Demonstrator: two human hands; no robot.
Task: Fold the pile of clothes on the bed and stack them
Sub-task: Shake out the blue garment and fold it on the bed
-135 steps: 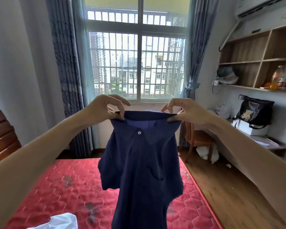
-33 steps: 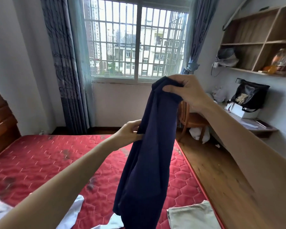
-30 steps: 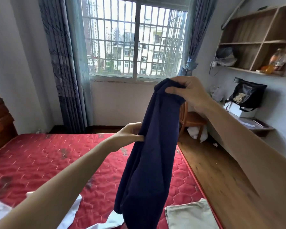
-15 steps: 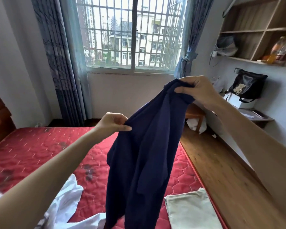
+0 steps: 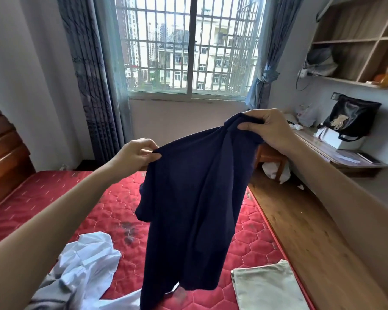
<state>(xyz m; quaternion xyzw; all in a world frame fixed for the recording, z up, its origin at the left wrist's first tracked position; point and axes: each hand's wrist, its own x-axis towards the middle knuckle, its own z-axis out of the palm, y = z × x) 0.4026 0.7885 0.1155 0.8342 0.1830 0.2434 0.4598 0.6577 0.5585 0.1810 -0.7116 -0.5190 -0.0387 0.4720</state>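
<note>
Both hands pinch the dark navy cotton polo shirt (image 5: 188, 198) aloft: right hand (image 5: 267, 128) at the collar, left hand (image 5: 134, 153) lower (apparently the shoulder edge). Held so, it hangs straight for folding above the red quilted mattress (image 5: 54, 198).

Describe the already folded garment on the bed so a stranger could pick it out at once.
Start from the red quilted mattress and go to its near right corner, beside the wooden floor. There lies a flat, neatly folded beige cloth rectangle. Unlike the crumpled white garment at the left and the dark navy shirt held in the air, it is smooth and squared.
</note>
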